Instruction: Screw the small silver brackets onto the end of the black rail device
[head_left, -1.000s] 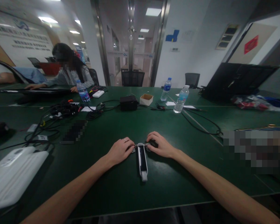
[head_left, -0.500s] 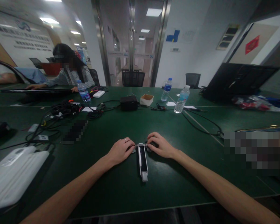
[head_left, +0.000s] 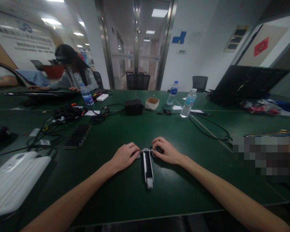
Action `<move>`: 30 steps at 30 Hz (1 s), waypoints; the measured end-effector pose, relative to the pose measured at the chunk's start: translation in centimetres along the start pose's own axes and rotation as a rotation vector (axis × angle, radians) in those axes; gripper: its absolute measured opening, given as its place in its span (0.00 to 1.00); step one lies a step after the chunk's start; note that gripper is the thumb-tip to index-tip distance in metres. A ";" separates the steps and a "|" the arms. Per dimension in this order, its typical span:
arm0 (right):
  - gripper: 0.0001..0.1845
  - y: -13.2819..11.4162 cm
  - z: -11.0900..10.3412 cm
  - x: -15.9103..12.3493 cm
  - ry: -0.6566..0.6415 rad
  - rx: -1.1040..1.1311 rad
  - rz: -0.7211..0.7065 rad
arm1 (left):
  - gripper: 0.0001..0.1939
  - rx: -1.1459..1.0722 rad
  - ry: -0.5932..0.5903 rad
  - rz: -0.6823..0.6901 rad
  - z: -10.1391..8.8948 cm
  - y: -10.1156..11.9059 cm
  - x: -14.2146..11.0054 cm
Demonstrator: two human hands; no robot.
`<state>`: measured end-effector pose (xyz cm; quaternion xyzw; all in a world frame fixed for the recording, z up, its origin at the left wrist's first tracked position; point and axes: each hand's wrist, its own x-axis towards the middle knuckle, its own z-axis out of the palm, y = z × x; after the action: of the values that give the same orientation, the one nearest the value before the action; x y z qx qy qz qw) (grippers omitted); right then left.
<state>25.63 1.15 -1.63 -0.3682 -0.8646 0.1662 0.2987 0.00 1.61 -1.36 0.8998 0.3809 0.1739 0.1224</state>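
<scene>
On the green table lies a narrow white-and-black device, its long body pointing toward me. A thin metal crosspiece runs across its far end. My left hand pinches the left end of this crosspiece, where a small silvery part shows under the fingertips. At the right end, the thumb and fingers of my right hand are closed on it too. A small dark piece shows between those fingers and is partly hidden. The exact kind of device cannot be made out.
Beyond my hands stand a black box, a small open carton and water bottles. Tangled cables and a dark flat item lie left, near a white case. A co-worker sits across the table.
My right fingers have shifted very slightly at the crosspiece. My left hand and the device look the same. The co-worker's hand has moved slightly left across the table.
</scene>
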 end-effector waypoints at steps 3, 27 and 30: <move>0.03 -0.1 -0.1 0.0 0.002 0.002 -0.004 | 0.09 0.004 0.002 0.006 0.1 -0.1 0.0; 0.11 3.7 -1.4 -0.5 0.038 -0.417 0.251 | 0.11 -0.019 -0.029 -0.028 -0.2 0.1 -0.1; 0.10 4.1 -1.1 -0.4 0.017 -0.386 0.278 | 0.11 -0.015 -0.011 -0.041 -0.2 0.2 -0.1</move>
<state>28.74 3.64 -3.02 -0.5353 -0.8189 0.0341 0.2043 0.02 1.44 -1.12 0.8919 0.3971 0.1692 0.1350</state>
